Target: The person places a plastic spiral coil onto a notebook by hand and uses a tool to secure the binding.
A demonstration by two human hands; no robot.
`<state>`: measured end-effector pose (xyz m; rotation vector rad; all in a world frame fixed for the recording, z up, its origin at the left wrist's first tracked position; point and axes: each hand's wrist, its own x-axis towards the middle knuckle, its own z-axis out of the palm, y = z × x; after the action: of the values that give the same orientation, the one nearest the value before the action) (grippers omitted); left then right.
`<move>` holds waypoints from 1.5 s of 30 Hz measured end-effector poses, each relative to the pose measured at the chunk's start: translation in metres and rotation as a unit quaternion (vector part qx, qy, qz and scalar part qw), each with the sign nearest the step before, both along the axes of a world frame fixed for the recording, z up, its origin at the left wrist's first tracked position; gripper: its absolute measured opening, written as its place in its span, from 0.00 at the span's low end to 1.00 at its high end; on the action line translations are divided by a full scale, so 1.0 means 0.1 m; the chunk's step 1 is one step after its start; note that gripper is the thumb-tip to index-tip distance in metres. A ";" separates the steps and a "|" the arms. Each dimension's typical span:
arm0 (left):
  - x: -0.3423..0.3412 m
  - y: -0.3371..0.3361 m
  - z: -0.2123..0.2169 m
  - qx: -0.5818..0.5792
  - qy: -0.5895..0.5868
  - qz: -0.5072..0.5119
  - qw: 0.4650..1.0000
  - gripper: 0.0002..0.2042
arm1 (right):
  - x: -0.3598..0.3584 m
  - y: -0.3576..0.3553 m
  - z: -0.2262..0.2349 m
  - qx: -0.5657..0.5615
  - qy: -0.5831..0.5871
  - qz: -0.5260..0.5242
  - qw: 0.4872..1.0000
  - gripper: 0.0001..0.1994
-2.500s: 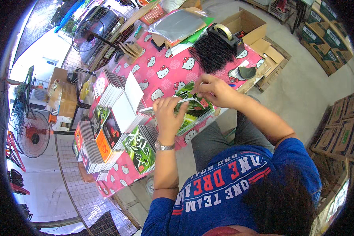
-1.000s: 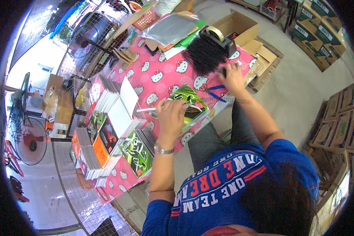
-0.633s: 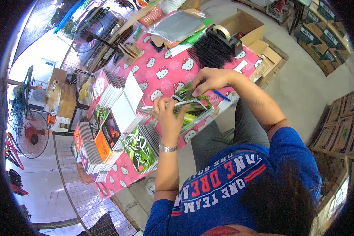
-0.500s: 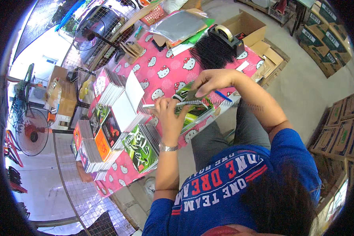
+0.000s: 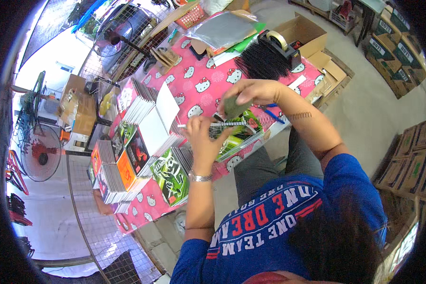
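In my left hand (image 5: 202, 141) a thin notebook (image 5: 217, 127) stands on edge, its spine upward, pinched between thumb and fingers. A wire coil (image 5: 255, 121) runs along that spine and sticks out past its right end. My right hand (image 5: 255, 91) holds a dark green, flat pad (image 5: 235, 108), slightly blurred, just above the spine. Underneath lies a pile of green-covered notebooks (image 5: 240, 140). A blue, pen-like stick (image 5: 273, 116) rests near the coil's loose end.
Stacked notebooks (image 5: 171, 176) and white-topped stacks (image 5: 155, 134) fill the left of the pink-covered table (image 5: 149, 212). Black coils (image 5: 261, 62), a tape dispenser (image 5: 288, 51) and plastic sheets (image 5: 225, 31) lie at the far side, beside an open carton (image 5: 311, 37).
My right hand has raised the green pad a little off the spine and tilted it, showing more of its face. My left hand keeps its hold. The whole view has shifted slightly.
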<state>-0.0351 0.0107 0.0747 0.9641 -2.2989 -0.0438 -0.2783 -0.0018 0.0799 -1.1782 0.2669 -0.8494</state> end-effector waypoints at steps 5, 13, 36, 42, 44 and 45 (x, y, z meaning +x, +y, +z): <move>0.13 -0.16 -0.03 0.014 0.013 -0.004 1.000 0.21 | 0.12 -0.18 0.00 -0.211 0.378 0.002 0.901 0.21; 0.04 -0.10 -0.06 0.032 0.029 -0.022 0.999 0.19 | 0.09 -0.04 -0.01 -0.002 0.023 -0.027 0.999 0.22; 0.01 -0.11 -0.02 0.064 0.060 -0.040 0.995 0.20 | 0.14 -0.14 -0.01 -0.058 0.068 0.014 0.996 0.19; -0.04 -0.04 -0.03 0.099 0.067 -0.032 0.992 0.17 | 0.10 -0.21 -0.16 -0.088 0.170 -0.006 0.981 0.21; -0.02 -0.04 -0.04 0.116 0.075 -0.035 0.990 0.16 | 0.14 -0.17 -0.03 -0.065 0.179 0.018 0.981 0.21; 0.00 -0.06 -0.04 0.131 0.085 -0.034 0.987 0.15 | 0.17 -0.19 -0.08 -0.063 0.177 0.016 0.982 0.21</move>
<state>-0.0351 0.0052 0.0706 0.9704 -2.2017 -0.4500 -0.2615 -0.0213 0.0719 -1.4489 0.4888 -0.6315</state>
